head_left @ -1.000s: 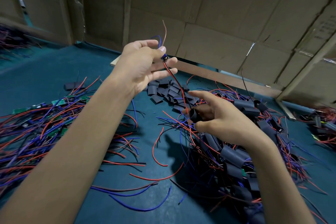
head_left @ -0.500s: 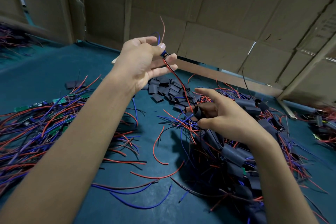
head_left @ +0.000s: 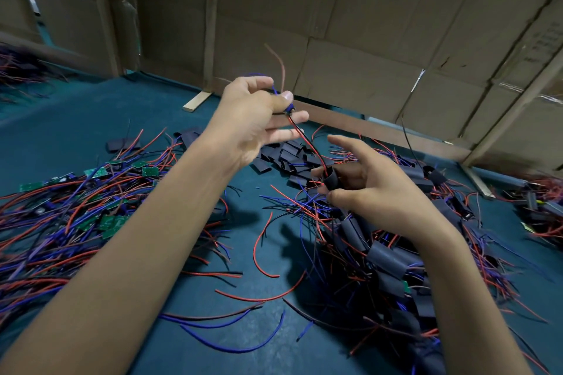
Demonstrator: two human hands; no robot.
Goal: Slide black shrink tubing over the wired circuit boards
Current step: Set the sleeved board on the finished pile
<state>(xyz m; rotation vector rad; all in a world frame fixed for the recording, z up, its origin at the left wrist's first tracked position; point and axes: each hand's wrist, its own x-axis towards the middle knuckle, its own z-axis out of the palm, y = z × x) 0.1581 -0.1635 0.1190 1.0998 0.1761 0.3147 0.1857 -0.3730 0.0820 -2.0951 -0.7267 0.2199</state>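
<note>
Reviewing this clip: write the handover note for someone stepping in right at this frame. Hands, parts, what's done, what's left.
Left hand: raised, pinching a small board at its fingertips, the red and black wires hanging down from it.
Right hand: lower, holding a black tube; the wires enter its top.
Done: wires threaded into the tube; sleeved boards piled on the right.
Left: slide the tube up over the board. Bare wired boards wait on the left, loose cut tubes behind the hands, all on the teal table.
</note>
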